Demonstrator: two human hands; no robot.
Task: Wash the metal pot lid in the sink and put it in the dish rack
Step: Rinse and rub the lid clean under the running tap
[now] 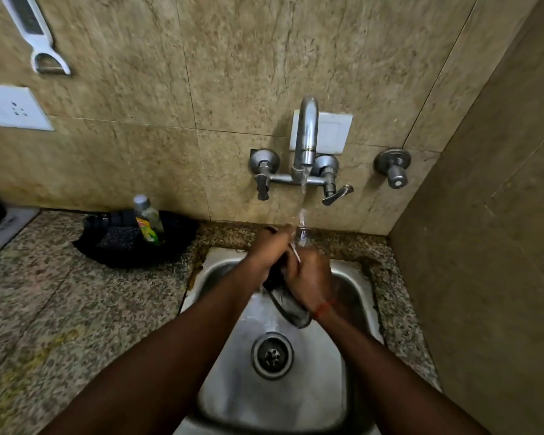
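Observation:
The metal pot lid [291, 306] stands on edge between my hands, over the back of the steel sink [352, 284], under the running water. My left hand [269, 251] grips the lid's upper part from the left, fingers curled round its rim. On the lid's right face lies my right hand [310, 279], its fingers wrapped over the edge. A red thread circles my right wrist. Most of the lid is hidden by my hands; only its dark lower rim shows. No dish rack is in view.
A wall tap [307, 142] pours water onto the lid. The sink drain [272, 354] lies below. On the granite counter [60, 293] at the left sits a black tray [170, 246] with a scrub pad [118, 243] and a soap bottle [148, 221]. A tiled wall stands close on the right.

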